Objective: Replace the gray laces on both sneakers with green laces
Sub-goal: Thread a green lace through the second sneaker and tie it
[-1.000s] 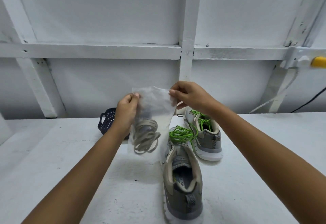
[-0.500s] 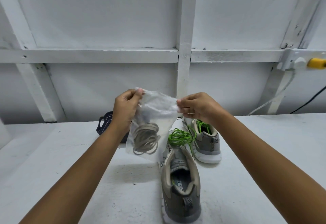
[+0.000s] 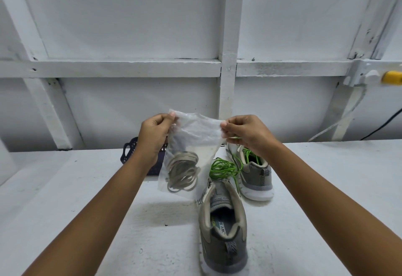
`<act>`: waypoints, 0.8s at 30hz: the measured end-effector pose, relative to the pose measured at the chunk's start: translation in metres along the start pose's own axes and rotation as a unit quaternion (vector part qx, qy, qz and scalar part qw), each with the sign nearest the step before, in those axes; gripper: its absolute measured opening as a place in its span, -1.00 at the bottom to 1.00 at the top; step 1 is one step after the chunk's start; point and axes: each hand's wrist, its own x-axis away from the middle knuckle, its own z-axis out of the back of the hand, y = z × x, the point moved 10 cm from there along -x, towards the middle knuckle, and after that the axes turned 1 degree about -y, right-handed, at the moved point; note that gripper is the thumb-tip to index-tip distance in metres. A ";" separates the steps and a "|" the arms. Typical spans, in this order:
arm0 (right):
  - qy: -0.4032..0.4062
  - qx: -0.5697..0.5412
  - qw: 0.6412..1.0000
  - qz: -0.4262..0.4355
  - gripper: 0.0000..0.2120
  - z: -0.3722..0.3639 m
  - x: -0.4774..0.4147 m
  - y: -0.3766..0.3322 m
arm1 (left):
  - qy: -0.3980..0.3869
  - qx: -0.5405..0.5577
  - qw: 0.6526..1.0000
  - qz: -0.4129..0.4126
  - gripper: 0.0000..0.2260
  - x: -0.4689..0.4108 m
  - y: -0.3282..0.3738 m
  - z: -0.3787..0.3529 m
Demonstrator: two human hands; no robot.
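Head view: left hand point(image 3: 155, 136) and right hand point(image 3: 243, 133) each pinch a top corner of the bag point(image 3: 195, 143) above the table point(image 3: 87, 210); gray laces point(image 3: 182, 171) lie coiled at its bottom; green laces point(image 3: 224, 168) show on the sneakers point(image 3: 224, 232); the film looks light, limp and slippery, so the top edge is best to grip.

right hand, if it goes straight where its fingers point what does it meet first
The right hand points across the clear bag it pinches; next, probably the left hand at the other corner, though depth is unclear.
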 end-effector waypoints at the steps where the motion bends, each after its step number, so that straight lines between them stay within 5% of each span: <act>1: -0.004 0.004 1.000 0.003 -0.91 -0.001 0.001 -0.001 | 0.004 -0.006 1.000 -0.002 -0.83 0.000 0.000 0.002; 12: -0.023 -0.006 1.000 -0.015 -0.90 -0.013 0.007 -0.001 | 0.028 -0.010 0.999 -0.043 -0.83 0.002 0.012 0.008; 19: -0.034 -0.024 0.999 0.005 -0.82 -0.018 0.008 -0.008 | -0.040 0.071 0.995 0.051 -0.83 0.000 -0.006 -0.003; 24: -0.066 0.006 0.998 -0.011 -0.89 -0.025 0.006 -0.005 | -0.006 0.024 0.999 -0.030 -0.88 -0.001 0.007 0.003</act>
